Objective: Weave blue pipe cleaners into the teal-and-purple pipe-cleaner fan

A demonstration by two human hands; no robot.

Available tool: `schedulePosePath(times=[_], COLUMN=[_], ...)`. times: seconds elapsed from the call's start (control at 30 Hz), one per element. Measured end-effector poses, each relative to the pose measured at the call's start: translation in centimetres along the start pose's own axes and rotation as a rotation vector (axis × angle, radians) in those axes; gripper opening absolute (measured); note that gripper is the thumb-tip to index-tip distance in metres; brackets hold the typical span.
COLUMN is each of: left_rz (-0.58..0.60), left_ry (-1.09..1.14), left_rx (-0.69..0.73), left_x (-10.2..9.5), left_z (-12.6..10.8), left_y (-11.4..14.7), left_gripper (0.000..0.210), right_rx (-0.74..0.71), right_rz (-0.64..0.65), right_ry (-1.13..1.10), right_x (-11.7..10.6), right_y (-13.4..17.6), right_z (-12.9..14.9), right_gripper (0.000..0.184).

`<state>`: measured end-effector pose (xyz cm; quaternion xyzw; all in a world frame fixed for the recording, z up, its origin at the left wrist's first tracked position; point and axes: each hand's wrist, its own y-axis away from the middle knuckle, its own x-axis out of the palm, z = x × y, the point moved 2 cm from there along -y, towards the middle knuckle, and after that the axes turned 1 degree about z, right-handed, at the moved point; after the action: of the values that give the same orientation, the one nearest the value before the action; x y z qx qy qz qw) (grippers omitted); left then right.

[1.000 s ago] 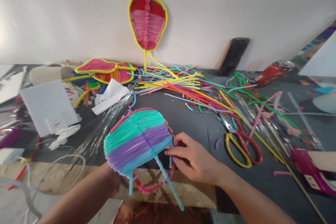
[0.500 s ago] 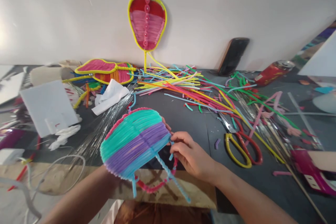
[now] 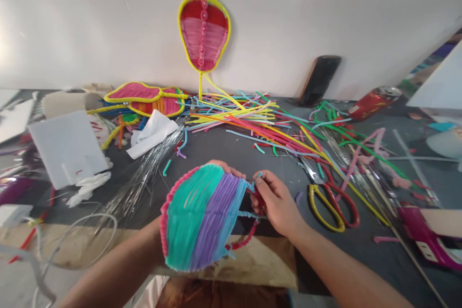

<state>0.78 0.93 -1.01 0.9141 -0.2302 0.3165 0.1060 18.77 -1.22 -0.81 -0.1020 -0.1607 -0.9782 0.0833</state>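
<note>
A rounded pipe cleaner panel, striped teal, purple and light blue with a pink braided edge, hangs in front of me above the table's front edge. My left hand supports it from behind; only some fingers show past its top edge. At its upper right corner, my right hand pinches a light-blue pipe cleaner end between thumb and forefinger. A red-pink pipe cleaner loop curves below the blue stripe, and a twisted light-blue stem reaches toward my right hand.
Red-and-yellow-handled scissors lie right of my hands. Behind is a pile of coloured pipe cleaners. A yellow-rimmed pink panel and a phone lean on the wall. A red can and purple glue gun are right.
The striped panel has turned, its stripes now steeper, and shifted right and down. My right hand moved slightly right, and the left fingers show more along the top edge.
</note>
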Motion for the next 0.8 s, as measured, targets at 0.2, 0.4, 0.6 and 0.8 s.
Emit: schedulePosePath(times=[0.2, 0.4, 0.6, 0.8], left_rz=[-0.029, 0.173, 0.473, 0.416], left_ry=[-0.062, -0.920, -1.702, -1.860], left_rx=[-0.279, -0.310, -0.143, -0.103], left_x=[-1.5, 0.1, 5.9, 5.6], left_z=[-1.8, -5.8, -4.8, -2.1], left_y=[-0.7, -0.8, -1.8, -2.9], left_gripper=[0.051, 0.049, 0.027, 0.022], right_rx=[-0.003, 0.062, 0.004, -0.081], right_rz=[0.153, 0.237, 0.245, 0.215], right_ry=[0.181, 0.250, 0.329, 0.460], right_x=[-1.0, -1.1, -1.4, -2.2], right_y=[0.2, 0.5, 0.4, -0.1], right_z=[0.8, 1.4, 1.2, 1.3], right_gripper=[0.025, 0.021, 0.017, 0.022])
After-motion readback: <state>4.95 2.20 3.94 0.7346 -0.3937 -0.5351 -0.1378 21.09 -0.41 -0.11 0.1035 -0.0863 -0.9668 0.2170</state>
